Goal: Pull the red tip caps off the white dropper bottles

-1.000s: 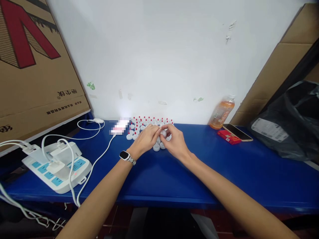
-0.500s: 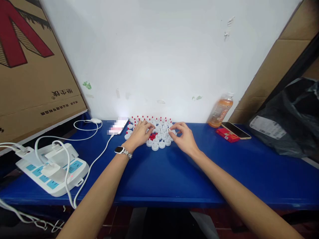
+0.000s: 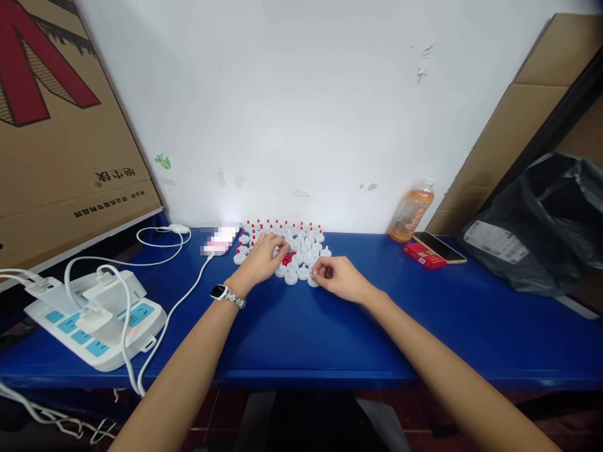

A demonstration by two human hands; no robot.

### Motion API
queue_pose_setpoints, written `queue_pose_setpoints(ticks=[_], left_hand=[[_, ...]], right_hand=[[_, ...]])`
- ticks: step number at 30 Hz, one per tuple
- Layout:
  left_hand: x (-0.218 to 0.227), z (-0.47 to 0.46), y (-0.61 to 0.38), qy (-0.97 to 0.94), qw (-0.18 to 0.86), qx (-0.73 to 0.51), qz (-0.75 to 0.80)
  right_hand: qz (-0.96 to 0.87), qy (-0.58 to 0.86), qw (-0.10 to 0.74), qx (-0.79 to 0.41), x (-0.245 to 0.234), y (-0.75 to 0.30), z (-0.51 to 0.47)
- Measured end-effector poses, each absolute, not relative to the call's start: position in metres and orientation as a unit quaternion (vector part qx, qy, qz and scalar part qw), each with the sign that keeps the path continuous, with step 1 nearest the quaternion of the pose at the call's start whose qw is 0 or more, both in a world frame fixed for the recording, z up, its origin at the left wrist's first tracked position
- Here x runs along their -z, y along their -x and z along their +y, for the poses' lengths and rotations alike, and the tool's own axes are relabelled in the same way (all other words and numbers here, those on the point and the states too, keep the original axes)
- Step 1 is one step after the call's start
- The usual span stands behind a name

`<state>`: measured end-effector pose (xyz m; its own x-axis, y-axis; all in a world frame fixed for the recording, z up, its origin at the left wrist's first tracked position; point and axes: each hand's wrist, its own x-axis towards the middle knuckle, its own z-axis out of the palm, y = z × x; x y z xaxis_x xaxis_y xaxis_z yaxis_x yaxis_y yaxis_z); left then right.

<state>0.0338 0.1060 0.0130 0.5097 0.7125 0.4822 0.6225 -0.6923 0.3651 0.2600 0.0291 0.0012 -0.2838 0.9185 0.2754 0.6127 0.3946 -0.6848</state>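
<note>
Several small white caps with red tips point(image 3: 301, 237) stand in rows on the blue table point(image 3: 330, 326) against the wall. Among them lies a little heap of loose red pieces point(image 3: 288, 257). My left hand point(image 3: 262, 257), with a watch on the wrist, rests curled over the left part of the rows, its fingertips pinched at the red pieces. My right hand point(image 3: 336, 277) is curled at the front right edge of the group, its fingertips closed on a white cap point(image 3: 312, 280) that sits on the table.
A white power strip point(image 3: 94, 314) with plugs and cables lies at the left. A lit phone point(image 3: 217, 240) sits left of the caps. An orange drink bottle point(image 3: 411, 213), a red pack point(image 3: 424, 256), another phone point(image 3: 438, 247) and a black bag point(image 3: 541, 232) are right. Cardboard leans on both sides.
My hands, joined over one cap a second ago, have parted. The left now reaches to the red pieces; the right has come down to the front row with a cap.
</note>
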Motion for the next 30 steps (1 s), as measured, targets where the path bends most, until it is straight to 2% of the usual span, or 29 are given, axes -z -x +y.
queue_pose_setpoints(ticks=[7,11,15,21,26,30], left_hand=[[-0.022,0.111,-0.018,-0.841,0.051,-0.349,0.410],[-0.022,0.111,-0.016,-0.841,0.061,-0.342,0.415],[-0.017,0.106,-0.027,-0.856,0.060,-0.329,0.395],[-0.013,0.099,-0.039,-0.872,0.073,-0.304,0.377],[-0.015,0.101,-0.039,-0.872,0.082,-0.304,0.375],[-0.017,0.100,-0.040,-0.860,0.080,-0.341,0.371]], right_hand=[[-0.752,0.509,0.368,-0.202,-0.011,-0.262,0.028],[-0.727,0.545,0.401,-0.121,-0.023,-0.273,0.056],[-0.687,0.635,0.350,-0.047,-0.021,-0.286,0.112],[-0.636,0.698,0.322,-0.076,0.003,-0.292,0.163],[-0.636,0.685,0.347,-0.073,0.003,-0.290,0.157],[-0.676,0.589,0.443,-0.013,-0.014,-0.277,0.118]])
